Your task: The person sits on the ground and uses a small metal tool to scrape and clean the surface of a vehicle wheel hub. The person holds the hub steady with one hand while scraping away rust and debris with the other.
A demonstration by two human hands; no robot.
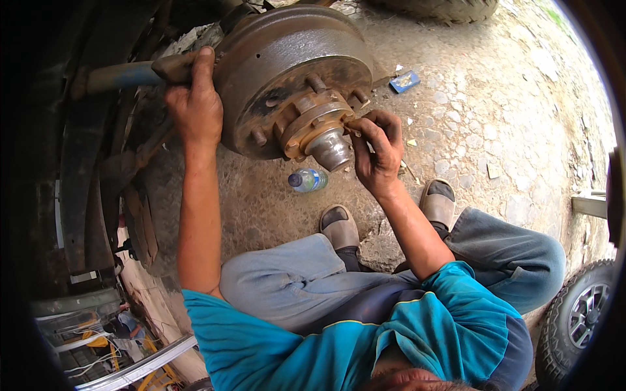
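A large rusty brake drum [290, 55] fills the upper middle, with studs and a hub flange [306, 120] ending in a bare steel cylinder [329, 148]. My left hand [195, 104] is closed on a dark metal piece [173, 67] at the drum's left side, beside a bluish bar [127, 78], thumb pointing up; its other fingers are mostly hidden. My right hand [378, 150] is at the flange's right edge, just right of the cylinder, fingers curled and pinched on something small that I cannot make out.
A plastic bottle [308, 180] lies below the hub. A blue object [404, 81] lies on the cracked floor [482, 117]. Tyres [577, 313] stand at lower right and top. Dark vehicle metalwork [91, 195] runs down the left, with tools and wires [104, 339] below. My legs are folded beneath me.
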